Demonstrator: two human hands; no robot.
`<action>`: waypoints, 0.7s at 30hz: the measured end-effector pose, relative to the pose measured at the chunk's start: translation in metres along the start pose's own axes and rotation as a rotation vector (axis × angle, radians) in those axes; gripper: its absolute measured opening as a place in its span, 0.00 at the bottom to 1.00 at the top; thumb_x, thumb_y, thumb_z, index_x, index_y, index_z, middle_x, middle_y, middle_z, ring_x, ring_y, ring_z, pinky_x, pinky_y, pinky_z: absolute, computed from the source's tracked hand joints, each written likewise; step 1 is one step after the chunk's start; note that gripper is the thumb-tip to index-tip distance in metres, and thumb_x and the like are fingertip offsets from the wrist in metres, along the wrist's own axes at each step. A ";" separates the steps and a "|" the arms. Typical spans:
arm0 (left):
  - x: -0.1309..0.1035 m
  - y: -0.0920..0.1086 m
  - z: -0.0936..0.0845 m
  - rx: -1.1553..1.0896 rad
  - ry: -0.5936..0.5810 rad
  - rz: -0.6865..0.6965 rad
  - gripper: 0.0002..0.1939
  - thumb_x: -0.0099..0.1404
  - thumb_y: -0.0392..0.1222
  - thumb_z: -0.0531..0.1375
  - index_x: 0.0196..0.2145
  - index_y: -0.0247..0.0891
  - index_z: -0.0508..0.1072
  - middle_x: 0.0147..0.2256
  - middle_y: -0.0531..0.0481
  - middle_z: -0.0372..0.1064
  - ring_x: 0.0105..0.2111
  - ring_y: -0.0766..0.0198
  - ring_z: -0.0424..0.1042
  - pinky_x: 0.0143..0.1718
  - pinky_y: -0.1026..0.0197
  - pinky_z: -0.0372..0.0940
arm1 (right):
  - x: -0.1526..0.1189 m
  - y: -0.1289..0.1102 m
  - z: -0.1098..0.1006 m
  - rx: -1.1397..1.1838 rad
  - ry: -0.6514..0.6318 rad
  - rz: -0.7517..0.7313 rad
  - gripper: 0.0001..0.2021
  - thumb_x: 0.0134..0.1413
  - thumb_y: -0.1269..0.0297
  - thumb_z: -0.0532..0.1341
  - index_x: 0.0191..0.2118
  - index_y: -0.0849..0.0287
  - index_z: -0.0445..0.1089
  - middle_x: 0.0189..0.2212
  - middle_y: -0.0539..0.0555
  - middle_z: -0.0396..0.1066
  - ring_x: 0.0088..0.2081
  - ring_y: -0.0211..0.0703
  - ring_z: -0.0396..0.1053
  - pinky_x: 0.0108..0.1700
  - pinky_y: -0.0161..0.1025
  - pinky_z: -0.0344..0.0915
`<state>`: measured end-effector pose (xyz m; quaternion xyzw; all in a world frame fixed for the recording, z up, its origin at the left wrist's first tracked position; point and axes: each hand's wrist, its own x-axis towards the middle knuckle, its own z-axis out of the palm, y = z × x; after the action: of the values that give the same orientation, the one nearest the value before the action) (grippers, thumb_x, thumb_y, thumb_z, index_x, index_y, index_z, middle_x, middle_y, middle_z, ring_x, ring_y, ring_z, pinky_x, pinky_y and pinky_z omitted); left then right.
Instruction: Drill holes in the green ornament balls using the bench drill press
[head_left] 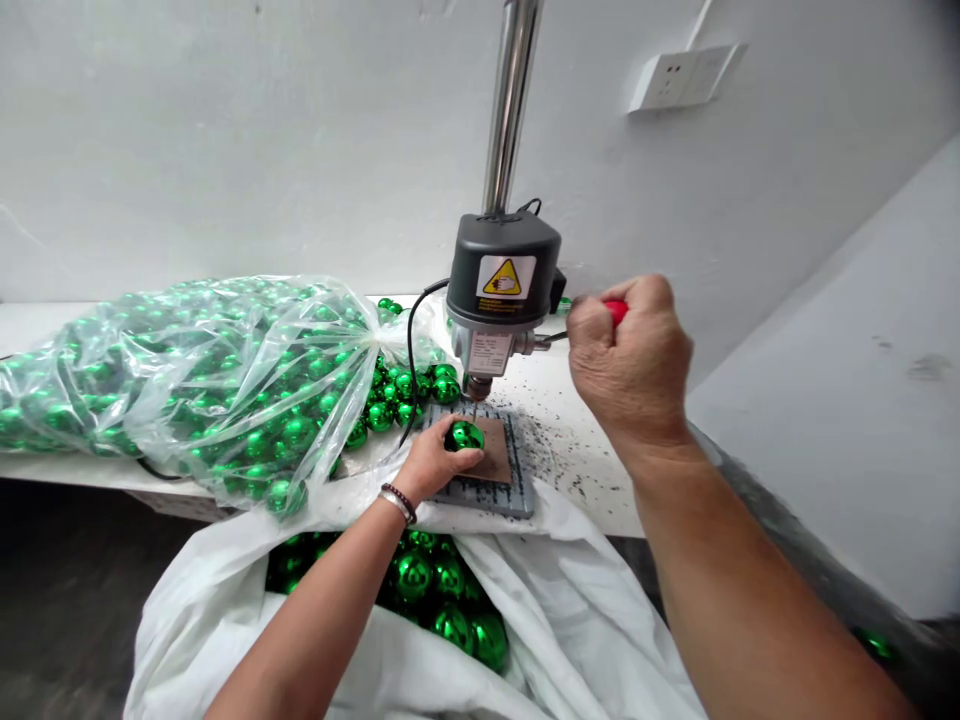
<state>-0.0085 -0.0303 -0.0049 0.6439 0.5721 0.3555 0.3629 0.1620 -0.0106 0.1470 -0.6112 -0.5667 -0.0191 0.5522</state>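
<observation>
A small bench drill press (504,270) stands on the white table, its thin bit pointing down. Under the bit, my left hand (435,458) grips a shiny green ball (464,436) between thumb and fingers, over a brown board (495,450) on the grey drill base (521,497). The bit's tip is at the top of the ball; whether it has gone in, I cannot tell. My right hand (634,360) is wrapped round the red knob (616,311) of the drill's feed lever, to the right of the drill head.
A clear plastic bag (225,380) full of green balls lies on the left of the table (600,470). Loose green balls (382,400) sit beside it. Dark shavings dot the tabletop. Below, an open white sack (570,600) holds more balls. A socket (682,78) is on the wall.
</observation>
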 end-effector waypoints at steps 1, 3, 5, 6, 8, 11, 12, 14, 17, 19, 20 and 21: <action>-0.008 0.000 -0.008 -0.011 -0.067 0.026 0.24 0.54 0.44 0.66 0.49 0.38 0.74 0.40 0.50 0.76 0.39 0.61 0.71 0.42 0.63 0.64 | 0.000 -0.001 0.000 -0.003 -0.011 0.014 0.09 0.50 0.58 0.56 0.30 0.57 0.57 0.24 0.49 0.57 0.25 0.33 0.49 0.33 0.36 0.49; -0.026 -0.001 -0.025 0.000 -0.261 0.042 0.28 0.52 0.47 0.68 0.51 0.39 0.74 0.44 0.48 0.76 0.40 0.60 0.72 0.42 0.63 0.65 | -0.001 -0.001 0.000 -0.002 -0.021 0.027 0.09 0.49 0.59 0.56 0.30 0.57 0.56 0.24 0.48 0.56 0.26 0.33 0.49 0.34 0.36 0.49; -0.039 -0.005 -0.043 0.037 -0.385 -0.005 0.34 0.50 0.50 0.69 0.54 0.40 0.72 0.47 0.45 0.75 0.38 0.59 0.73 0.39 0.62 0.66 | -0.002 -0.001 0.001 0.004 -0.011 0.019 0.08 0.49 0.61 0.55 0.30 0.57 0.55 0.24 0.48 0.56 0.26 0.33 0.49 0.35 0.36 0.50; -0.043 -0.008 -0.051 0.062 -0.354 -0.038 0.33 0.52 0.51 0.68 0.55 0.40 0.72 0.48 0.44 0.74 0.37 0.58 0.73 0.38 0.61 0.66 | -0.002 -0.001 0.001 0.010 -0.001 0.007 0.08 0.49 0.62 0.55 0.30 0.57 0.54 0.24 0.48 0.56 0.26 0.32 0.49 0.35 0.36 0.50; -0.044 -0.018 -0.065 0.168 -0.123 -0.103 0.23 0.60 0.48 0.62 0.51 0.38 0.75 0.47 0.42 0.75 0.39 0.56 0.73 0.42 0.58 0.66 | -0.002 -0.001 0.002 0.027 0.018 -0.019 0.08 0.49 0.63 0.55 0.29 0.57 0.53 0.23 0.47 0.56 0.26 0.32 0.49 0.35 0.36 0.51; -0.036 -0.036 -0.082 0.487 0.297 -0.216 0.17 0.66 0.36 0.52 0.48 0.36 0.76 0.47 0.39 0.74 0.49 0.51 0.71 0.52 0.53 0.63 | -0.002 -0.002 0.001 0.038 0.028 -0.024 0.08 0.48 0.64 0.56 0.28 0.57 0.53 0.22 0.46 0.55 0.25 0.31 0.49 0.34 0.36 0.52; -0.034 -0.041 -0.086 0.591 0.375 -0.252 0.19 0.66 0.34 0.50 0.50 0.35 0.74 0.49 0.37 0.73 0.51 0.50 0.70 0.54 0.53 0.62 | -0.003 -0.002 0.001 0.034 0.025 -0.014 0.08 0.48 0.65 0.56 0.28 0.57 0.53 0.22 0.46 0.55 0.25 0.31 0.49 0.34 0.36 0.52; -0.029 -0.048 -0.094 0.739 0.415 -0.303 0.22 0.66 0.34 0.48 0.56 0.34 0.69 0.55 0.35 0.68 0.54 0.49 0.68 0.55 0.52 0.61 | -0.004 -0.002 0.001 0.025 0.025 -0.004 0.09 0.48 0.64 0.56 0.29 0.57 0.53 0.22 0.46 0.55 0.25 0.31 0.50 0.34 0.36 0.53; -0.024 -0.050 -0.101 0.867 0.294 -0.373 0.24 0.67 0.45 0.51 0.58 0.36 0.66 0.58 0.35 0.65 0.53 0.46 0.69 0.52 0.50 0.64 | -0.005 0.001 0.002 0.035 0.045 -0.049 0.08 0.48 0.63 0.55 0.29 0.57 0.53 0.23 0.46 0.56 0.25 0.31 0.50 0.34 0.36 0.53; -0.019 -0.049 -0.102 0.940 0.198 -0.422 0.26 0.65 0.50 0.54 0.58 0.37 0.65 0.56 0.34 0.66 0.51 0.44 0.71 0.48 0.49 0.66 | -0.006 0.002 0.003 0.048 0.054 -0.069 0.08 0.47 0.62 0.55 0.29 0.57 0.54 0.23 0.46 0.57 0.25 0.31 0.50 0.34 0.36 0.53; -0.017 -0.049 -0.102 0.973 0.165 -0.433 0.27 0.64 0.50 0.54 0.59 0.37 0.64 0.55 0.34 0.68 0.49 0.44 0.72 0.46 0.50 0.66 | -0.006 0.003 0.003 0.054 0.054 -0.068 0.08 0.47 0.61 0.55 0.29 0.57 0.54 0.23 0.47 0.58 0.25 0.31 0.51 0.34 0.37 0.53; -0.015 -0.049 -0.102 1.001 0.142 -0.432 0.28 0.64 0.49 0.55 0.59 0.38 0.63 0.53 0.33 0.69 0.49 0.45 0.73 0.45 0.51 0.67 | -0.006 0.003 0.003 0.059 0.052 -0.061 0.08 0.47 0.60 0.55 0.29 0.57 0.54 0.23 0.47 0.58 0.25 0.31 0.51 0.34 0.37 0.53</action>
<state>-0.1223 -0.0348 0.0006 0.5804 0.8135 0.0001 0.0377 0.1598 -0.0116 0.1400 -0.5765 -0.5708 -0.0351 0.5836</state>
